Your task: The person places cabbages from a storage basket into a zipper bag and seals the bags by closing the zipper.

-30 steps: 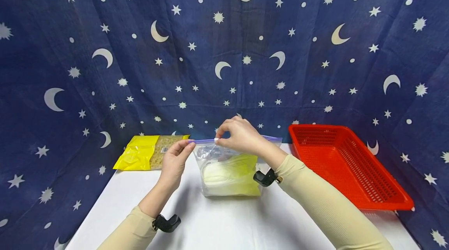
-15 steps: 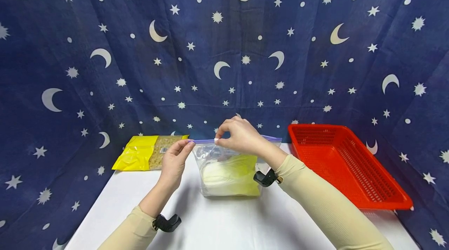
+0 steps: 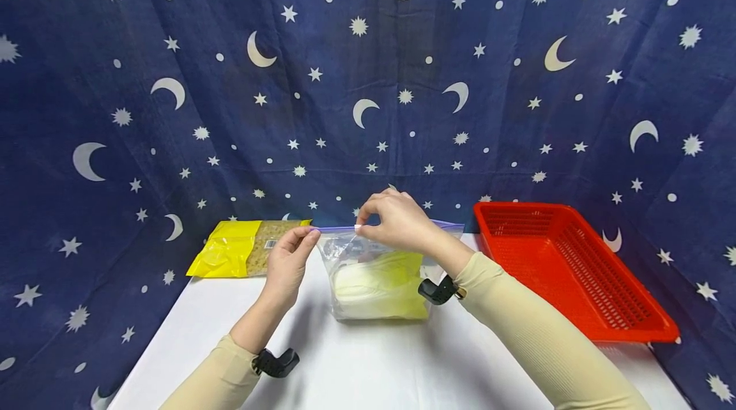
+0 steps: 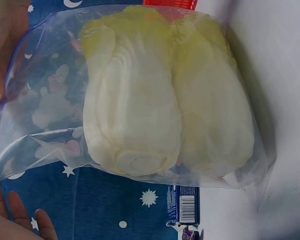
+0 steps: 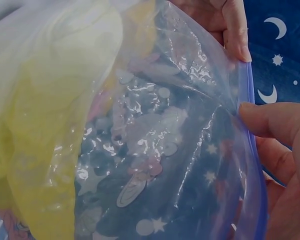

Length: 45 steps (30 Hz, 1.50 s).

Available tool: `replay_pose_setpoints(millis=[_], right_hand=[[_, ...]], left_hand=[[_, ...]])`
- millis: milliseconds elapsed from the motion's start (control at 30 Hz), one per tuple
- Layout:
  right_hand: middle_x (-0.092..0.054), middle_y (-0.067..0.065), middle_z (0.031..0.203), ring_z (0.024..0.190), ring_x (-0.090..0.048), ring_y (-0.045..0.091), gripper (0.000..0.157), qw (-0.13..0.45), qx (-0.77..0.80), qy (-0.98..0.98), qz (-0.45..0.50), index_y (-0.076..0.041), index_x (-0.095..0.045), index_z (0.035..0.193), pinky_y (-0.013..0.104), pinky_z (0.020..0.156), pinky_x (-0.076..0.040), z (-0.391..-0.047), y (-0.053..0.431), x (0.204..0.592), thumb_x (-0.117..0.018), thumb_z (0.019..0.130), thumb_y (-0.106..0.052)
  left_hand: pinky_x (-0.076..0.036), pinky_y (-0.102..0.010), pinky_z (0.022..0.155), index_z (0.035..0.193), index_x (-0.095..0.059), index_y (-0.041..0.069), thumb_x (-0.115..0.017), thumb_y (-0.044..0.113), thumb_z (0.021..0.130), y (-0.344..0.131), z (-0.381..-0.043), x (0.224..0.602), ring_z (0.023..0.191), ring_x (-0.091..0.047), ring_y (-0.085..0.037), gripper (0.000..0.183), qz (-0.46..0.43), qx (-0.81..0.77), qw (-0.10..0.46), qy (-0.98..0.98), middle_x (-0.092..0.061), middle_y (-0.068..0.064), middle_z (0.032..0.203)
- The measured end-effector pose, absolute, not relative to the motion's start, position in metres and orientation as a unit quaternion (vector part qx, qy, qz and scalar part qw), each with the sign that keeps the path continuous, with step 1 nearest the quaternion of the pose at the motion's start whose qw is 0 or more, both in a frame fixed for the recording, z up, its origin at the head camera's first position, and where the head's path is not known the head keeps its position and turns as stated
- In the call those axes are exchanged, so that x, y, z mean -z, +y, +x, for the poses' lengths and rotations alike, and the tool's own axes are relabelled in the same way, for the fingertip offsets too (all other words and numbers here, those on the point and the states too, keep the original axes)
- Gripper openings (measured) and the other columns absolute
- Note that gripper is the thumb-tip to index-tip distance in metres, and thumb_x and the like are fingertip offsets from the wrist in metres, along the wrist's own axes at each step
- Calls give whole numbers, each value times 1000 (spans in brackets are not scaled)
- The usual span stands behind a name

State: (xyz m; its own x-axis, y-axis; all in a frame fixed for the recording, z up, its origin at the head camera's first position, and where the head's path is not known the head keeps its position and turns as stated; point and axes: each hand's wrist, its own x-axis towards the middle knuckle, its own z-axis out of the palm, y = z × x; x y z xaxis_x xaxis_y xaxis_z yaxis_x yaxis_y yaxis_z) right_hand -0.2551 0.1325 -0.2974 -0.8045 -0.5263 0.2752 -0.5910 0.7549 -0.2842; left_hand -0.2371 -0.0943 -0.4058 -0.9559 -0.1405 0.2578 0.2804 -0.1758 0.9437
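Note:
A clear zip bag [image 3: 339, 253] with a purple zip strip stands upright on the white table. Inside it are two napa cabbages [image 4: 132, 100], side by side in the left wrist view. My left hand [image 3: 285, 269] pinches the bag's top left corner between thumb and forefinger. Along the same strip, my right hand [image 3: 397, 221] pinches the zip at its small white slider [image 3: 358, 228]. In the right wrist view the right thumb presses the near face of the bag's top edge. The right forearm covers part of the bag's right side.
At the back left lies a yellow packet [image 3: 227, 250] with a see-through window showing pale contents. A red perforated basket [image 3: 552, 269] stands on the right of the table [image 3: 368, 372]. Behind hangs a blue curtain [image 3: 322, 97] with moons and stars.
My right hand has shifted very slightly rightward along the zip with the white slider. The left hand keeps its hold on the corner, and the bag stays in place.

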Motion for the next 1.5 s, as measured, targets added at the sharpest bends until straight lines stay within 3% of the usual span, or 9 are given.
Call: replay_pose_setpoints(millis=[233,567,800,967,1300,1500], right_hand=[[-69,-12,100,125,-56,23,7,88,-185,-933,297,-26,-76,89,49,121,-23,-255,136,297,-78,89,-32],[-68,-12,98,123,-57,25,7,90,-179,-933,299,-25,-75,89,49,120,-25,-256,142,295,-77,89,-32],[-69,-10,103,141,-43,33,6,79,-178,-939,284,-26,-76,90,54,119,-26,-255,146,294,-76,90,-33],[-69,-9,106,145,-38,35,6,69,-179,-942,275,-27,-76,91,56,120,-23,-256,149,293,-75,91,-33],[-69,-10,102,124,-54,26,6,73,-174,-943,275,-27,-75,89,51,110,-35,-256,155,294,-75,91,-33],[-70,-10,102,122,-54,25,5,78,-175,-942,276,-27,-76,89,49,109,-36,-254,157,296,-76,90,-32]], left_hand=[[-48,-28,97,104,-71,5,-68,6,98,-94,-236,404,101,-61,-14,7,-54,761,138,-632,-69,8,94],[-47,-28,98,101,-71,8,-70,6,97,-93,-238,404,99,-61,-14,5,-56,774,139,-616,-68,8,93],[-46,-29,98,101,-71,8,-69,6,97,-93,-239,404,100,-61,-14,5,-58,773,136,-617,-69,8,93],[-47,-28,97,99,-70,10,-70,7,97,-92,-239,403,99,-61,-14,5,-60,774,137,-615,-68,8,93],[-48,-28,96,101,-70,8,-70,9,97,-92,-240,405,99,-61,-14,4,-56,769,137,-622,-69,6,94],[-48,-27,95,101,-70,6,-69,6,97,-93,-238,406,97,-61,-14,4,-64,770,139,-619,-68,6,94]])
